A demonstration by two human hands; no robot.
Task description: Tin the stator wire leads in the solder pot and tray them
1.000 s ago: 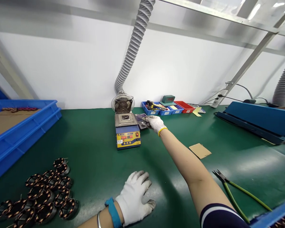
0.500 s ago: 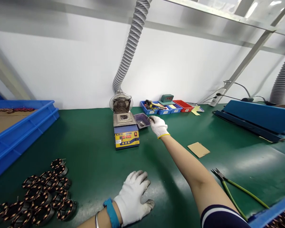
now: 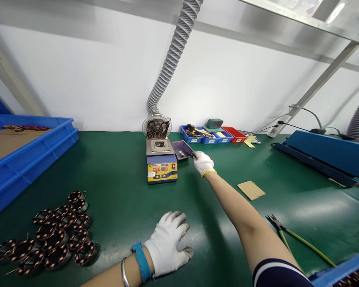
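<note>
My right hand (image 3: 204,163), in a white glove with a yellow cuff, reaches far forward. Its fingers are closed at the right corner of a small purple-grey tray (image 3: 179,153) that holds bits of shiny metal. Left of the tray and touching it stands a solder pot (image 3: 162,169) with a yellow front panel and red digits. Near me, my left hand (image 3: 169,245) lies on the green table with gloved fingers spread and nothing in it. A blue band and a metal bangle are on that wrist.
Several copper-wound ring cores (image 3: 56,237) lie at the left, near a blue crate (image 3: 32,167). Green-handled cutters (image 3: 299,237) and a cardboard piece (image 3: 251,190) lie to the right. Small blue bins (image 3: 208,140) and a red bin (image 3: 235,135) stand at the back, beside the exhaust hose (image 3: 175,56).
The camera view has shifted slightly. The digits on the solder pot read differently. My right hand stays at the tray's corner, and my left hand still rests on the table.
</note>
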